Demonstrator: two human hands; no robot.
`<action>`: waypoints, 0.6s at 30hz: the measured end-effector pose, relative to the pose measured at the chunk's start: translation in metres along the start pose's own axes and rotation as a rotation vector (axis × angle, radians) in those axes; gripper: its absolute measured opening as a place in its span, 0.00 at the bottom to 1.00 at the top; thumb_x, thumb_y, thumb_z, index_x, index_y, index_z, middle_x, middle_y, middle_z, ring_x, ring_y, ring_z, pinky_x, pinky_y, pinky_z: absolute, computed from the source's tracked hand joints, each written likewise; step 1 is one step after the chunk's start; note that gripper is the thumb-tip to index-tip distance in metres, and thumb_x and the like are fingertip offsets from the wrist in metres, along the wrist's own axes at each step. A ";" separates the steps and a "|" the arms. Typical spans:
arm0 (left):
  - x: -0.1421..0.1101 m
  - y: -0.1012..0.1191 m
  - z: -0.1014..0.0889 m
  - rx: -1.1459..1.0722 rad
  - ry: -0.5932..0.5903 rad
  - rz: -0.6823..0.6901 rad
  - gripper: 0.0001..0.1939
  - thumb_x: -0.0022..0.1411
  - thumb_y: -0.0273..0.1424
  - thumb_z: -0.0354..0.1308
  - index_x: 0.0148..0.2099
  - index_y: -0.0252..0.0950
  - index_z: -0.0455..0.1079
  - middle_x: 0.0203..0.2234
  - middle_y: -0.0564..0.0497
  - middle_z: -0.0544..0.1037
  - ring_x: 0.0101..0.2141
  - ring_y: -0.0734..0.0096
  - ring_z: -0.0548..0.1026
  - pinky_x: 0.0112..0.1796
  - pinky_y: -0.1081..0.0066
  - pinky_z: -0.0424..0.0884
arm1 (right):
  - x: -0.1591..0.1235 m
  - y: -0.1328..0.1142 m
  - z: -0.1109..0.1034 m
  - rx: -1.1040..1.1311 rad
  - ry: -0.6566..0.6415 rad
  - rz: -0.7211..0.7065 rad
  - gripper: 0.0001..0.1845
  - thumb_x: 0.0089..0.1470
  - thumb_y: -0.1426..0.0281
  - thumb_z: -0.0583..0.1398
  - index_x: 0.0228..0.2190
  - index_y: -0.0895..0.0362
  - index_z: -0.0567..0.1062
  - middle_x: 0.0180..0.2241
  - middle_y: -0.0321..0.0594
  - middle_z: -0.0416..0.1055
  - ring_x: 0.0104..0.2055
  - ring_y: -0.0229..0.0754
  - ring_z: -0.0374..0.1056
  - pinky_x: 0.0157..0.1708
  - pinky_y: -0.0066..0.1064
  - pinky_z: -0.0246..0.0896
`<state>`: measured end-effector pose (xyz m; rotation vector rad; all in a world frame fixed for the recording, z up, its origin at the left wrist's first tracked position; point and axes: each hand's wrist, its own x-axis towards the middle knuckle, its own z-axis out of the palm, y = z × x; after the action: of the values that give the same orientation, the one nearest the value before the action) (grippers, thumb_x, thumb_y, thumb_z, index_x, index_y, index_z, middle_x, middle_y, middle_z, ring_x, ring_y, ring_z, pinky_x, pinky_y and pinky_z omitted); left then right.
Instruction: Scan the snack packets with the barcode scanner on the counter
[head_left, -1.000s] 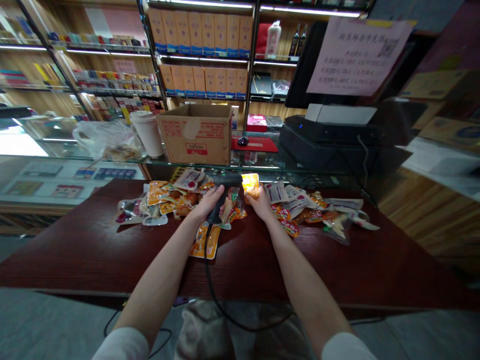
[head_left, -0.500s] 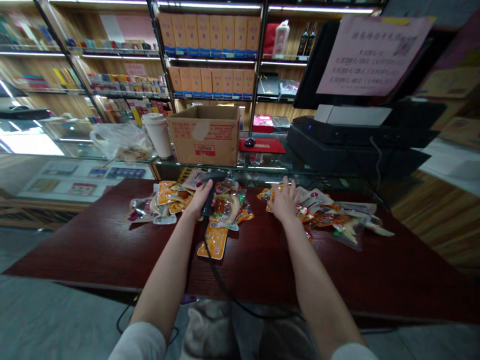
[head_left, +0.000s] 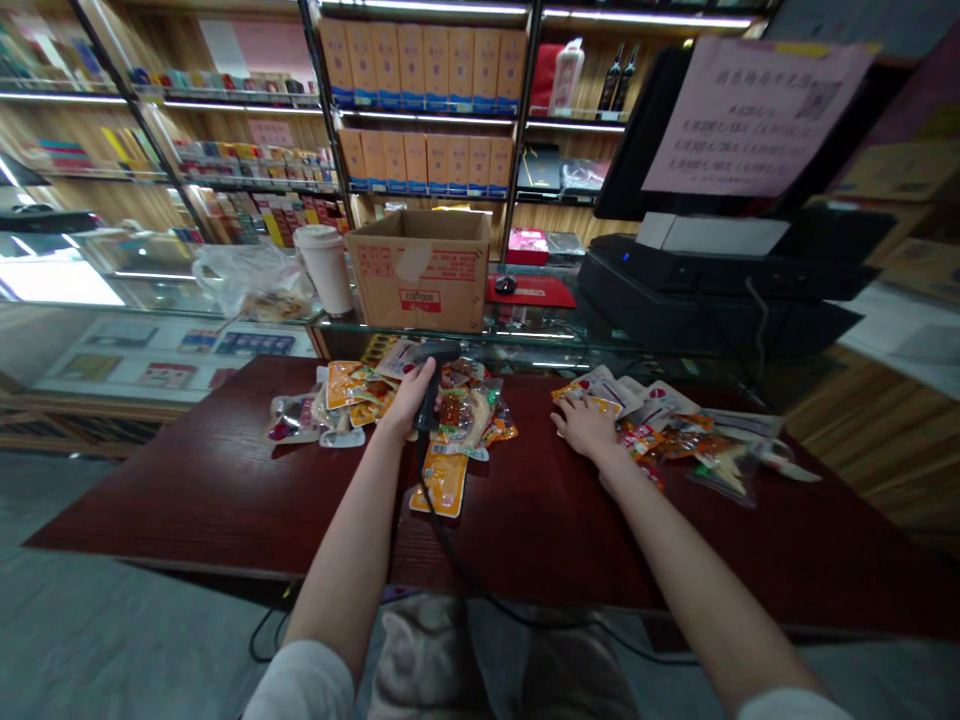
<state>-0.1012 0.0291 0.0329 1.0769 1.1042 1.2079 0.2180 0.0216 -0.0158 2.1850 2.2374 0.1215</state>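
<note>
One open cardboard box (head_left: 420, 275) stands on the glass surface (head_left: 555, 325); its floor is hidden, so its contents cannot be told. Just left of the box is one lidded white cup (head_left: 328, 275), and beyond that one translucent plastic bag (head_left: 244, 280) with something brownish inside. Right of the box, one mouse (head_left: 505, 285) sits on one red mat (head_left: 553, 292).

Nearer the person than the box, the dark red-brown surface (head_left: 225, 500) carries two piles of sealed food packets, overlapping too much to count. The left pile (head_left: 469, 415) lies in front of the box; the right pile (head_left: 675, 400) lies in front and to its right. One orange packet (head_left: 442, 485) pokes out from the left pile, away from the box.

In front of the box, the left hand (head_left: 409, 400) has its fingers wrapped round the handle of one black corded scanner (head_left: 424, 410). The right hand (head_left: 589, 428), right of the box, rests with fingers partly spread on the right pile's near edge; whether they grip a packet cannot be told.

Behind the box, orange cartons (head_left: 437, 66) fill two shelves, eight on each.
</note>
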 end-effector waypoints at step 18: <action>-0.009 0.003 0.011 -0.002 -0.109 -0.069 0.28 0.64 0.53 0.56 0.46 0.30 0.69 0.15 0.56 0.69 0.13 0.78 0.66 0.17 0.77 0.63 | 0.042 -0.101 -0.011 0.597 -0.068 0.053 0.27 0.57 0.52 0.60 0.51 0.55 0.76 0.55 0.52 0.70 0.58 0.58 0.66 0.54 0.50 0.59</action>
<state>-0.0910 0.0199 0.0377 1.0819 1.0478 1.0831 0.1155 0.0603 -0.0093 2.4459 2.3998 -0.6980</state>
